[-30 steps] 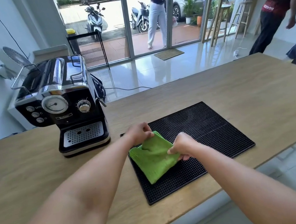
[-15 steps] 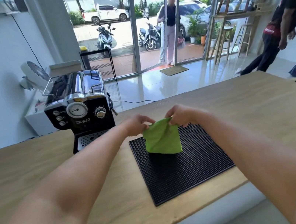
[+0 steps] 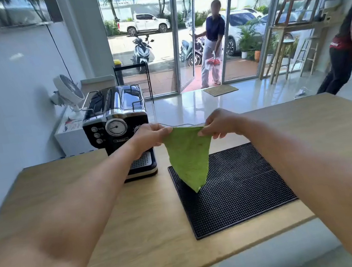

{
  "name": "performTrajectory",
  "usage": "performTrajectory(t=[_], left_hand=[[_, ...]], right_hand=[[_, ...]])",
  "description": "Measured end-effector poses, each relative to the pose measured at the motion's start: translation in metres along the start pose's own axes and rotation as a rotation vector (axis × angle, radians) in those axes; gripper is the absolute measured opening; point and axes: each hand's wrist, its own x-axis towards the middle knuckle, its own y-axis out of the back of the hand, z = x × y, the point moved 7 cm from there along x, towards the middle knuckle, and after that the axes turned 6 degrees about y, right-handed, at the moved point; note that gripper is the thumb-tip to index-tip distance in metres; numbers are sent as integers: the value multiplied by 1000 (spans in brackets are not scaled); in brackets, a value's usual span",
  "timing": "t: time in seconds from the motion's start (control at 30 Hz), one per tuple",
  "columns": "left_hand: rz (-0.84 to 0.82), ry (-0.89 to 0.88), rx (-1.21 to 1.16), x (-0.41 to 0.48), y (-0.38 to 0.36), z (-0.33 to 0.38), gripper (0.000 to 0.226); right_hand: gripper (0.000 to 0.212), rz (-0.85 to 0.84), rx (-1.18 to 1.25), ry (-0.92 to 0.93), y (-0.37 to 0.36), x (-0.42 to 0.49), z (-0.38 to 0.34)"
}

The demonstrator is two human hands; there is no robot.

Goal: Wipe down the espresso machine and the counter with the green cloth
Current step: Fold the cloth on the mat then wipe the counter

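Item: green cloth [image 3: 187,154], lifted off black mat [image 3: 236,188] since 1 s ago, now hangs unfolded mid-air. Left grip [image 3: 148,137] & right grip [image 3: 219,124] each pinch a top corner. Espresso machine [image 3: 113,120] at 10 o'clock, prob. next for wiping.

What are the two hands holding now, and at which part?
Both hold the green cloth by its top corners: left hand one corner, right hand the other. It hangs above the black mat.

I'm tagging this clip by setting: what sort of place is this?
Probably a small café or shopfront: an espresso machine and a black bar mat sit on a wooden counter, facing glass doors onto parked scooters.
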Motion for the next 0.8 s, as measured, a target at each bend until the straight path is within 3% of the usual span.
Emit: performTrajectory(t=[0.17,0.33,0.43,0.5,0.67,0.8], left_hand=[[124,-34,-206,-23,40,0,44],[229,-76,-261,-59,72,-8,16],[216,-58,-229,-89,77,-24,14],[179,-26,-187,-111,71,-39,16],[27,143,-136,-163,41,-98,13],[-145,315,-170,-183,8,-149,9]], right_hand=[[4,105,290,123,-9,5,-28],[12,146,406,235,-44,4,-54],[8,101,475,241,-69,-2,-57],[3,-26,546,257,-90,-15,-56],[19,-482,561,166,-165,-55,-35],[7,-659,522,51,-214,-76,-16]])
